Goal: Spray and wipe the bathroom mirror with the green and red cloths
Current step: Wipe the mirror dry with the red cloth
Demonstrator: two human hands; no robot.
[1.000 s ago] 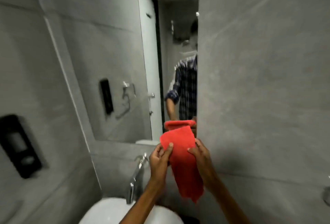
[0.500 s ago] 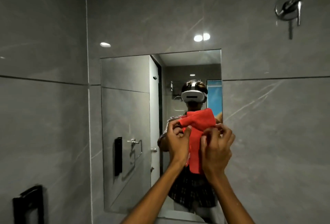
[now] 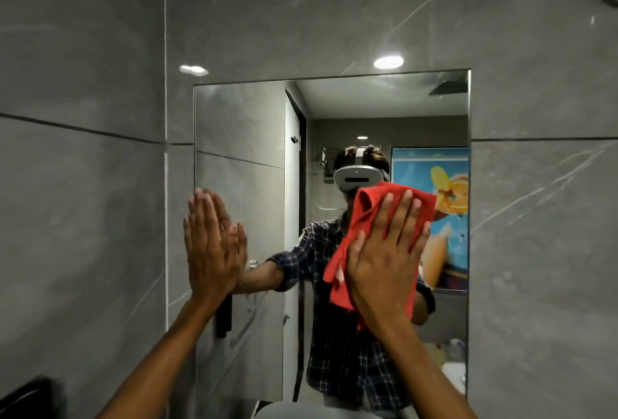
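Your right hand (image 3: pixel 384 251), fingers spread flat, presses the crumpled red cloth (image 3: pixel 364 218) mid-right on the rectangular wall mirror (image 3: pixel 240 124); your bare left hand (image 3: pixel 210 244), splayed open at its left edge, risks smudging the glass.

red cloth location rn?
Head view: crumpled red microfibre cloth pressed flat under the right hand on the wall mirror, right of centre.

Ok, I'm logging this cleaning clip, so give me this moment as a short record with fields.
place: bathroom, grey tiled wall
mirror: rectangular, set in the wall
right hand: flat, pressing the red cloth on the mirror
left hand: open, empty, flat at the mirror's left edge
green cloth: not in view
spray bottle: not in view
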